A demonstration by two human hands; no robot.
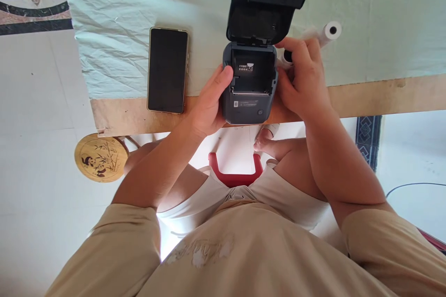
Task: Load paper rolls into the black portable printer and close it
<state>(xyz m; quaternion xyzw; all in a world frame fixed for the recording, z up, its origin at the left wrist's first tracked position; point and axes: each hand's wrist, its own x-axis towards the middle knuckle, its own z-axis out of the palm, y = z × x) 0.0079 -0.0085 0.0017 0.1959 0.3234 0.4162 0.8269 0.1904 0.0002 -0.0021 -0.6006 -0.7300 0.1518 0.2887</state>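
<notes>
At table edge, both hands [209, 106] flank printer [250, 88].

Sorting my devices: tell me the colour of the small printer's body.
Dark grey printer, black open lid; head view.

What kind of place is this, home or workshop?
Probably a home room, not a workshop: patterned tiled floor, a small panda-painted stool, and a cloth-covered table holding a phone and an open mini printer.

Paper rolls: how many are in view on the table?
2. One white paper roll lies on the cloth right of the open printer, apart from the hands. A second roll sits mostly hidden under the right hand. Others may be hidden behind it.
</notes>
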